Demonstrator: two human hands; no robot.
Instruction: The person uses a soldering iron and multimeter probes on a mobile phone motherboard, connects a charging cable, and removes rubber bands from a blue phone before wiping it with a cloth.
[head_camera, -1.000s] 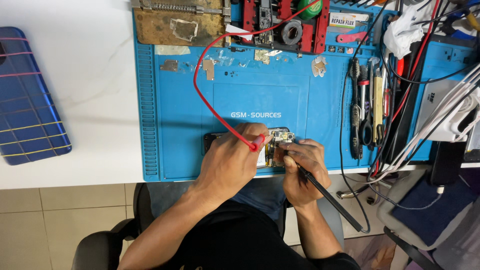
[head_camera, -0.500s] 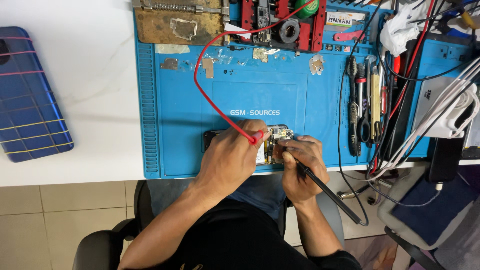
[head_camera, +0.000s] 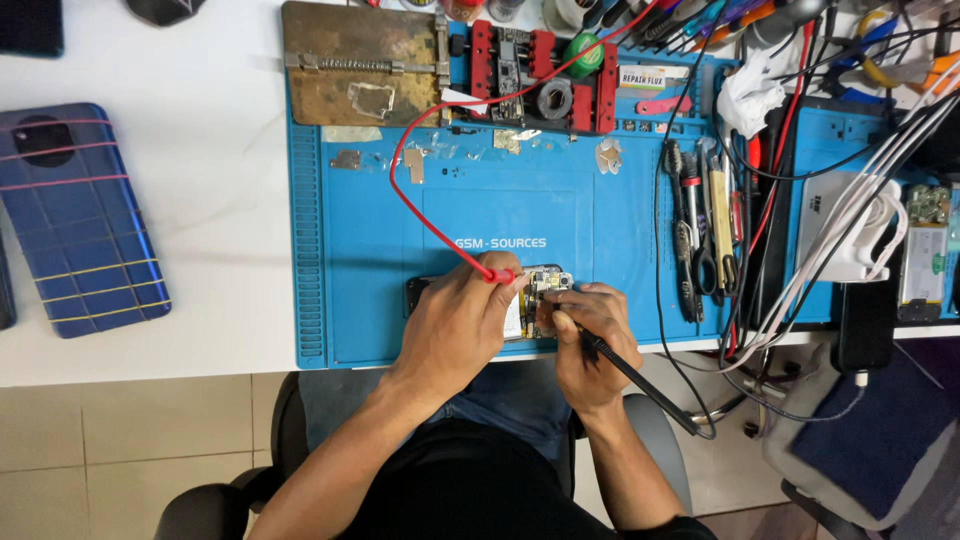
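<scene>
Both hands are closed on probes: left hand (head_camera: 455, 325) pinches the red probe (head_camera: 500, 275), right hand (head_camera: 585, 335) grips the black probe (head_camera: 620, 368). Both tips rest on the opened phone (head_camera: 535, 300), lying at 6 o'clock on the blue mat (head_camera: 380, 220). Red lead (head_camera: 405, 190) runs toward 12 o'clock. Tools (head_camera: 700, 230) lie at 3 o'clock.

Both forearms bare to above the elbow. Left hand (head_camera: 455, 325) and right hand (head_camera: 585, 340): no gloves, rings or watch visible. Black short-sleeved shirt (head_camera: 470, 490) covers torso below the hands. Blue denim jeans (head_camera: 500, 410) show between shirt and hands.
</scene>
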